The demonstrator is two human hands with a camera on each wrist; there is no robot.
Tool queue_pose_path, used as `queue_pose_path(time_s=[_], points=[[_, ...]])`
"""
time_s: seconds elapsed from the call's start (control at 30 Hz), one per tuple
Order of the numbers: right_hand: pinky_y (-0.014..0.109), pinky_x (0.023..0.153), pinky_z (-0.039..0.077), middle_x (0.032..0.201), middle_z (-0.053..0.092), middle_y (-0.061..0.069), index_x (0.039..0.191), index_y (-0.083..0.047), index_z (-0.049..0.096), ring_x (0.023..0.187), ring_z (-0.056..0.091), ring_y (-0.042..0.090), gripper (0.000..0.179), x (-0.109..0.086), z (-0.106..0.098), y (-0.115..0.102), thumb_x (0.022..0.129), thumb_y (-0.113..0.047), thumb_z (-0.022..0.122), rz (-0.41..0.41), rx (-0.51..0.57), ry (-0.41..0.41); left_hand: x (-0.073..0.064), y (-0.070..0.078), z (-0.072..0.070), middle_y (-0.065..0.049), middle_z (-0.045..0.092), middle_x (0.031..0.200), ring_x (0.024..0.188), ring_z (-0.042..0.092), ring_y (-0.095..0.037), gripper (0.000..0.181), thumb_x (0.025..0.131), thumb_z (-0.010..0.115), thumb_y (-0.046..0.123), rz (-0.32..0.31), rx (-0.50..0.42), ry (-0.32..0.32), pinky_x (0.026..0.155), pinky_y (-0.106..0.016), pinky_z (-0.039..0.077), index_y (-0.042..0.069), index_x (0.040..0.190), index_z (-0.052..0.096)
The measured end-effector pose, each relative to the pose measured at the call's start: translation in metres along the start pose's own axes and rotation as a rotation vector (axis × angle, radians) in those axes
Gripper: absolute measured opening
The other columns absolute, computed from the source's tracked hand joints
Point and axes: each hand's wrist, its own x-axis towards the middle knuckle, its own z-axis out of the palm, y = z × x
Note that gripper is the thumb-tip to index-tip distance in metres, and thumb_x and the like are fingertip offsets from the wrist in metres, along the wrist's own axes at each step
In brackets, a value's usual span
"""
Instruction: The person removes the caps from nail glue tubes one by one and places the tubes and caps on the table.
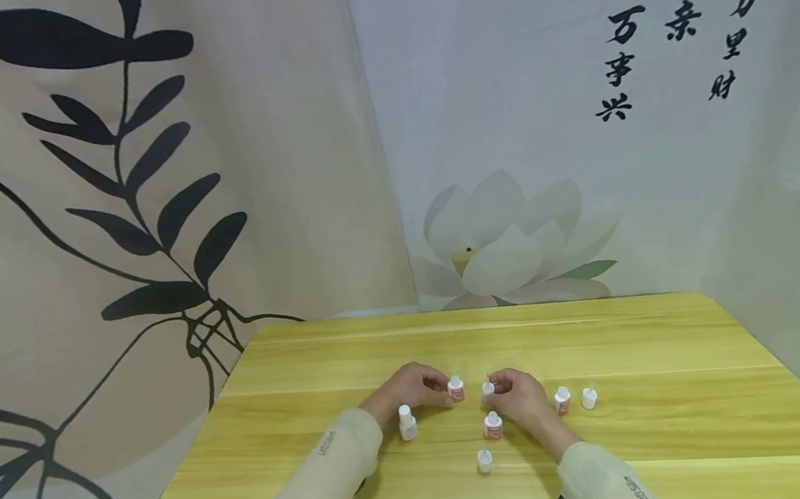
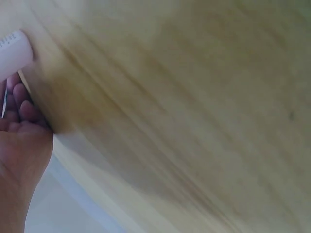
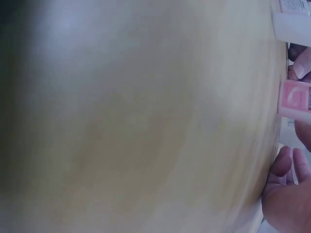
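In the head view my left hand holds a small white bottle with a red label between fingers and thumb. To its right, my right hand pinches a small white cap. Just in front of the right hand stands another red-labelled bottle. A white bottle with a tall cap is beside the left wrist. The left wrist view shows the left hand below a white bottle. The right wrist view catches the right hand and a pink-labelled bottle at its edge.
Right of the right hand, a red-labelled bottle stands next to a loose white cap. Another white cap lies nearer the front. Everything rests on a wooden table, with a printed cloth behind it.
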Motion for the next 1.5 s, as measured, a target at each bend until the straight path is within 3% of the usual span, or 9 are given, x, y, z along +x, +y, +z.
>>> queue_pose_path(time_s=[0.2,0.5,0.77,1.0,1.3,1.5], points=[[0.043,0.089,0.049,0.104,0.065,0.008,0.121,0.001,0.064,0.098,0.060,0.024,0.043,0.000,0.000,-0.001,0.083,-0.013,0.079,0.004,0.039,-0.012,-0.001,0.002,-0.005,0.006,0.068,0.098,0.091,0.058,-0.011,0.031,0.084,0.081,0.027,-0.015,-0.046,-0.008,0.085,-0.034,0.049,0.014,0.111,0.075],[0.043,0.090,0.050,0.120,0.059,0.013,0.137,0.000,0.052,0.109,0.057,0.029,0.063,0.000,-0.003,-0.007,0.085,-0.020,0.079,0.027,0.094,-0.046,-0.011,-0.002,-0.016,-0.005,0.066,0.121,0.109,0.059,-0.023,0.034,0.093,0.070,0.027,-0.046,-0.135,0.038,0.093,-0.046,0.048,0.010,0.122,0.069],[0.037,0.085,0.048,0.135,0.052,0.016,0.146,-0.004,0.044,0.112,0.050,0.027,0.072,-0.012,-0.012,-0.025,0.087,-0.029,0.077,0.014,0.133,0.016,-0.032,0.000,-0.033,-0.007,0.065,0.125,0.115,0.060,-0.028,0.041,0.099,0.062,0.033,-0.040,-0.183,0.075,0.098,-0.049,0.046,0.006,0.129,0.064],[0.040,0.088,0.046,0.133,0.053,0.012,0.144,-0.007,0.048,0.112,0.049,0.026,0.066,-0.027,-0.015,-0.055,0.090,-0.034,0.074,-0.051,0.163,0.063,-0.050,0.002,-0.049,-0.006,0.063,0.129,0.124,0.054,-0.030,0.045,0.098,0.063,0.038,-0.056,-0.222,0.151,0.104,-0.051,0.041,0.008,0.131,0.063],[0.037,0.086,0.050,0.129,0.056,0.011,0.139,-0.004,0.052,0.110,0.051,0.025,0.055,-0.021,0.020,-0.090,0.092,-0.027,0.071,-0.127,0.267,0.041,-0.047,-0.010,-0.077,-0.005,0.063,0.130,0.124,0.054,-0.030,0.045,0.095,0.065,0.041,0.002,-0.256,0.158,0.105,-0.054,0.039,0.012,0.130,0.064],[0.042,0.091,0.051,0.132,0.054,0.015,0.140,0.000,0.050,0.115,0.050,0.031,0.058,-0.020,0.050,-0.103,0.092,-0.025,0.071,-0.128,0.327,-0.013,-0.042,-0.024,-0.095,-0.005,0.063,0.129,0.123,0.055,-0.028,0.045,0.096,0.065,0.040,0.048,-0.227,0.146,0.104,-0.054,0.040,0.012,0.130,0.064]])
